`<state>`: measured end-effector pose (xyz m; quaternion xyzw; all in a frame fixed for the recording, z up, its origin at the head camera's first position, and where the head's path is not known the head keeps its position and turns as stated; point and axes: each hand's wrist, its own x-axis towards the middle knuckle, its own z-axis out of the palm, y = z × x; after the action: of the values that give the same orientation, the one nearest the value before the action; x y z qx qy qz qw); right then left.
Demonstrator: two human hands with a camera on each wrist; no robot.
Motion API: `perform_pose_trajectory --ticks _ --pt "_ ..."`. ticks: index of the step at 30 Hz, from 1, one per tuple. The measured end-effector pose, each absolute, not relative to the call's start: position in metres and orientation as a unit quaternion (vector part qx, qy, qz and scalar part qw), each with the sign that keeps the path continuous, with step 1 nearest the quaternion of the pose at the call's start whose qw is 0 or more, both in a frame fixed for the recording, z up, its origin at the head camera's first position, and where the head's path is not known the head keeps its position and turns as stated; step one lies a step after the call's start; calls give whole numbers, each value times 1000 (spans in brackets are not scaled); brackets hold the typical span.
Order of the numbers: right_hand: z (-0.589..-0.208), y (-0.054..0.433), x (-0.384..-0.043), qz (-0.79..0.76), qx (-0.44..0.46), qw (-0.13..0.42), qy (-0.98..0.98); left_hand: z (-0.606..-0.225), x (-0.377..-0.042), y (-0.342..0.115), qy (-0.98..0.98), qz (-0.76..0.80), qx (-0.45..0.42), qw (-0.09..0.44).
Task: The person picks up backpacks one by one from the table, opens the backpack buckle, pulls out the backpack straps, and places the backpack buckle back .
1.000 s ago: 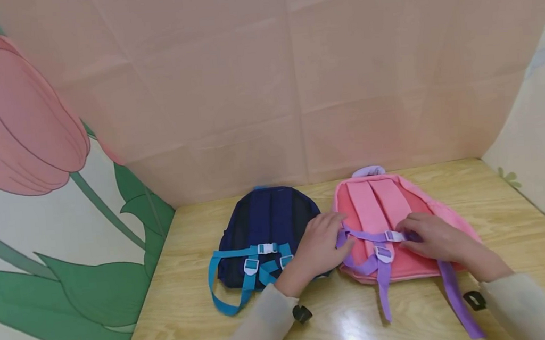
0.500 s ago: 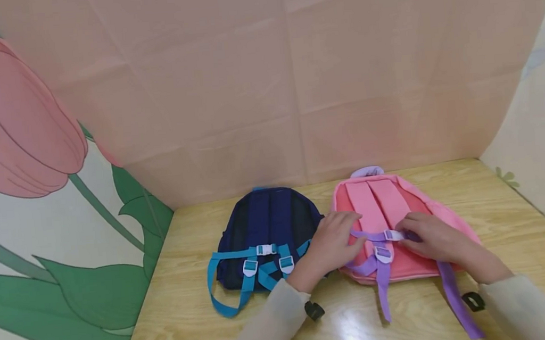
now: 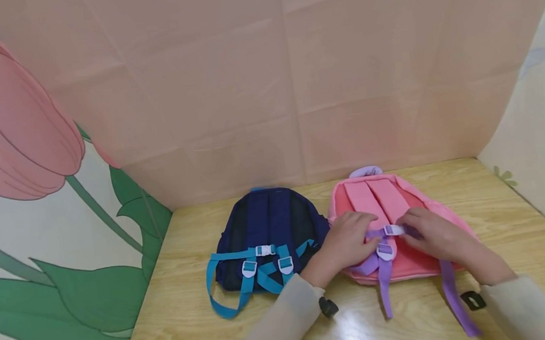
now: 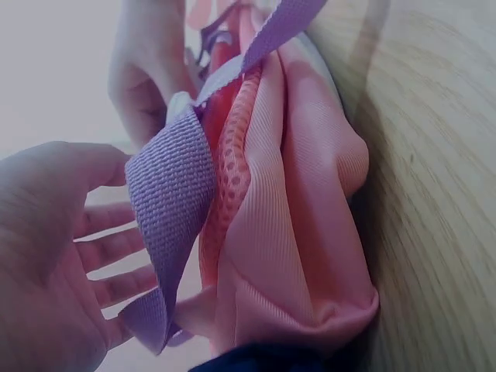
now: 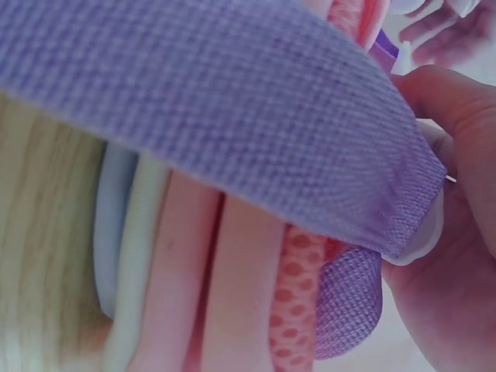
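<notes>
A pink child's backpack (image 3: 411, 201) lies on the table, back panel with padded shoulder straps facing up. A purple chest strap (image 3: 375, 233) with a white side-release buckle (image 3: 393, 230) crosses it. My right hand (image 3: 433, 237) pinches the buckle's right end between thumb and fingers. My left hand (image 3: 355, 241) is just left of the buckle, over the strap. In the left wrist view, the left fingers (image 4: 112, 248) are extended behind a loop of purple webbing (image 4: 174, 186). In the right wrist view, webbing (image 5: 232, 108) hides much of the right hand's grip.
A navy backpack (image 3: 268, 213) with blue webbing (image 3: 233, 256) lies left of the pink one. A pinkish cloth backdrop (image 3: 209, 100) rises behind the wooden table (image 3: 180, 284). Purple strap tails (image 3: 457, 299) hang toward the front. A tulip-print wall (image 3: 24, 131) stands at left.
My left hand has slid right along the purple strap, from the pink backpack's left edge to near the buckle. My right hand has stayed at the buckle, which is slightly higher now.
</notes>
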<state>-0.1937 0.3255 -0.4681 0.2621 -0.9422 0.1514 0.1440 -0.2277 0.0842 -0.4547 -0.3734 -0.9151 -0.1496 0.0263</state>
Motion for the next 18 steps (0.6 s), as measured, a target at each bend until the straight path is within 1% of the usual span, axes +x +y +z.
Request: perform_pose_trajectory --ticks 2,8,14,18 --pt "-465 325 -193 153 257 144 -943 -454 -228 88 -917 -149 -371 22" --pt "-461 325 -194 159 264 170 -936 -455 -231 98 -923 -151 -355 2" --pt "-465 327 -198 167 291 207 -919 -457 -234 106 -923 -157 -353 3" --pt "-467 328 -199 170 294 215 -916 -456 -235 113 -921 -167 -352 -5"
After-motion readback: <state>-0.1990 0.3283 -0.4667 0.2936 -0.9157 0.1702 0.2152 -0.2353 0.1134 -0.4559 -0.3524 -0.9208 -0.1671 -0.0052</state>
